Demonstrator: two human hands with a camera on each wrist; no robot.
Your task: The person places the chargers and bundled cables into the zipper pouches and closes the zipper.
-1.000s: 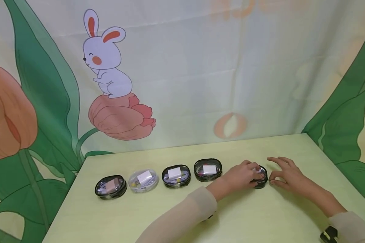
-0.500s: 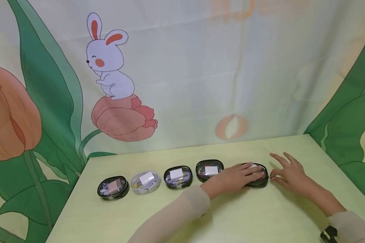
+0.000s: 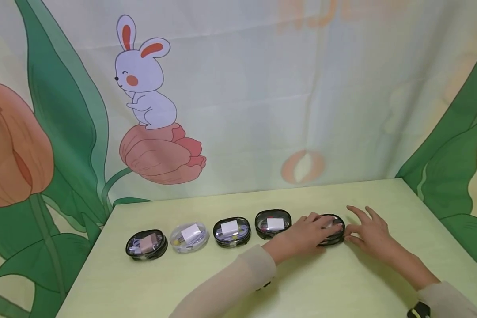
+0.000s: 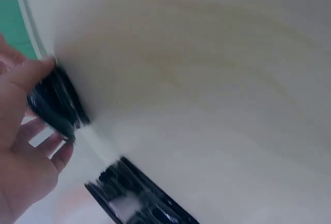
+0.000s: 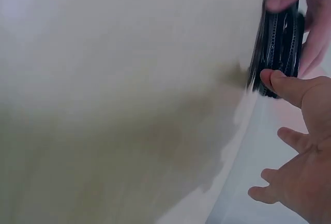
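A clear zipper pouch (image 3: 335,240) with black trim lies toward the right end of the table. My left hand (image 3: 305,232) grips it from the left, fingers spread over its top. In the left wrist view the thumb and fingers of my left hand (image 4: 23,167) stand on opposite sides of the pouch (image 4: 54,102). At its right end, my right hand (image 3: 375,236) pinches the zipper end between thumb and index finger; the other fingers are spread apart. The right wrist view shows the zipper teeth along the pouch (image 5: 282,48). The zipper pull itself is hidden by the fingertips.
Left of the held pouch stand similar pouches in a row: a black-trimmed one (image 3: 273,222), another (image 3: 231,232), a white-trimmed one (image 3: 189,237) and a black-trimmed one (image 3: 146,245). White or pinkish blocks and cables show inside. A printed cloth (image 3: 238,88) hangs behind the table (image 3: 322,282).
The held pouch first came round to lie broadside, then shifted slightly left. My left hand slid left over its top. My right hand stayed at its right end and moved slightly left with it.
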